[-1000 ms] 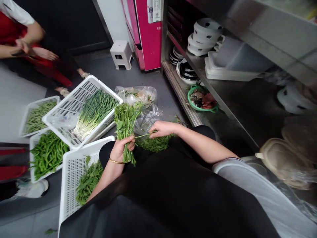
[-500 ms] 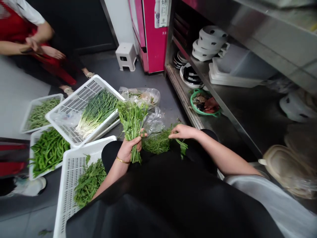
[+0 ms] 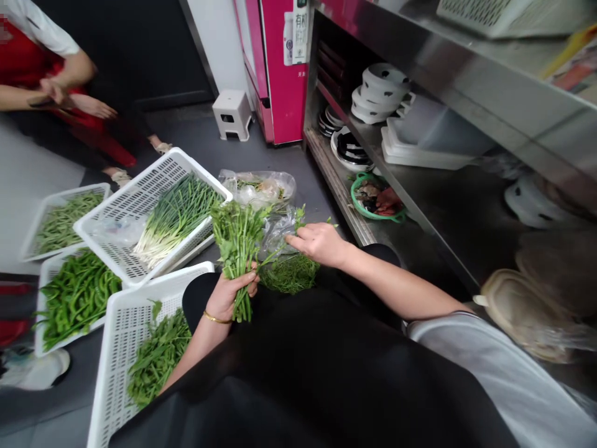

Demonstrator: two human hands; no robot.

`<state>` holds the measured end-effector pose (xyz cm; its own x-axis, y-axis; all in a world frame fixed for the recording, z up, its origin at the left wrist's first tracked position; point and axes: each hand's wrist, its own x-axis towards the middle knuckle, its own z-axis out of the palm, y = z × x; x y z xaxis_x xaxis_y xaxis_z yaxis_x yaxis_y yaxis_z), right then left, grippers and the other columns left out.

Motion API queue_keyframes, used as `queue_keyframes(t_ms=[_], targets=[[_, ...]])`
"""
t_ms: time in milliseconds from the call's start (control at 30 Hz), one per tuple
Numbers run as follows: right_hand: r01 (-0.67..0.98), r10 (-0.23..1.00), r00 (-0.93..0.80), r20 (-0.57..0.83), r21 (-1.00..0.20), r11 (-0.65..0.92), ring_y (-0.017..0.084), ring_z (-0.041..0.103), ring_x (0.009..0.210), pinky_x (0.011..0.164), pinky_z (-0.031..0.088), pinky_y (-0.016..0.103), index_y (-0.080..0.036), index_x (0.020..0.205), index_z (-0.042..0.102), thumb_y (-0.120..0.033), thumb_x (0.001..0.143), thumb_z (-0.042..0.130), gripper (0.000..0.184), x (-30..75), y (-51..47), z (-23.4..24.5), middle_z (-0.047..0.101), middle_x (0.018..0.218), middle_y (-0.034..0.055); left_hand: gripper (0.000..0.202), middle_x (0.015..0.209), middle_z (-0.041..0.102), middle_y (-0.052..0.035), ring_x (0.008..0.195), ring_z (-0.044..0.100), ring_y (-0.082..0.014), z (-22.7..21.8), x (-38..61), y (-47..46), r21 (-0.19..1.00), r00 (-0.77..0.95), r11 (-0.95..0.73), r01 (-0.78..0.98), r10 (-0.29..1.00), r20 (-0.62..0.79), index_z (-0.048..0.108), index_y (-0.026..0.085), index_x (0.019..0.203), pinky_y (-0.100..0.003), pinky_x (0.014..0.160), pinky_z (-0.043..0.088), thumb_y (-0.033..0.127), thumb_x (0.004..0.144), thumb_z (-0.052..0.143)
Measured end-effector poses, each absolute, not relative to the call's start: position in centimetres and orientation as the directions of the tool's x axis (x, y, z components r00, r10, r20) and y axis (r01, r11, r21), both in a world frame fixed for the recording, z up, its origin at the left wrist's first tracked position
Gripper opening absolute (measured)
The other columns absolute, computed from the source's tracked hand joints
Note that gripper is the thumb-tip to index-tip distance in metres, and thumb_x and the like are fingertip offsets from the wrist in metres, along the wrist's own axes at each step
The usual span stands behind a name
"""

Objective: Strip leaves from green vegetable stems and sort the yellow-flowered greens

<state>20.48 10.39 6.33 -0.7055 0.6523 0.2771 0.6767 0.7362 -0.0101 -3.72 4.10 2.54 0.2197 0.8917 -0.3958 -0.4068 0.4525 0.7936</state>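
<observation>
My left hand (image 3: 227,293) is closed round the stems of a bunch of leafy greens (image 3: 237,231), held upright over my lap. My right hand (image 3: 318,242) pinches one thin sprig (image 3: 273,252) that runs from the bunch toward my fingers. A heap of fine green trimmings (image 3: 289,274) lies on my black apron just below that hand. A white slotted basket (image 3: 116,348) at my left knee holds picked leaves (image 3: 156,358).
Baskets of scallions (image 3: 175,211), green peppers (image 3: 74,292) and beans (image 3: 60,218) stand on the floor to the left. Plastic bags (image 3: 261,186) lie ahead. A person in red sits at the far left. A steel shelf (image 3: 420,199) with dishes and a green basket (image 3: 377,199) runs along the right.
My right hand has come back from the trimmings heap to the bunch and now pinches a sprig near its top. My left hand has kept its hold on the bunch.
</observation>
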Motion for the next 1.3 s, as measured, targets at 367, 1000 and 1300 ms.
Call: queue_keyframes(t_ms=[367,1000,1300], targets=[[0.736,0.837,-0.37,0.404,-0.422,0.529,0.015,0.061,0.078,0.072,0.043,0.025,-0.02,0.106,0.064,-0.037,0.089,0.046,0.03,25.3,8.2,13.0,0.068,0.092,0.0051,0.025,0.058,0.058,-0.0004,0.045,0.051,-0.0094,3.5,-4.0,3.5,0.868,0.147,0.342,-0.359,0.94,-0.309,0.063,0.012,0.082,-0.022,0.042,0.039,0.014,0.06,0.075],[0.91,0.983,-0.106,0.149,-0.383,0.156,0.017,0.061,0.071,0.062,0.04,0.026,-0.016,0.083,0.069,-0.04,0.086,0.046,0.033,29.7,15.5,5.8,0.069,0.078,0.0067,0.023,0.051,0.051,0.0024,0.04,0.04,-0.0048,1.7,-4.6,3.5,0.787,0.17,0.397,-0.473,0.917,-0.361,0.064,0.011,0.084,-0.018,0.038,0.029,0.013,0.062,0.072],[0.749,0.787,-0.614,0.06,-0.269,0.605,0.016,0.063,0.079,0.065,0.039,0.025,-0.022,0.108,0.063,-0.037,0.089,0.045,0.03,23.3,9.3,8.3,0.069,0.09,0.0077,0.02,0.048,0.043,0.0044,0.039,0.035,-0.0035,1.7,-5.5,4.7,0.771,0.21,0.37,-0.518,0.929,-0.305,0.065,0.011,0.084,-0.016,0.038,0.026,0.015,0.065,0.07]])
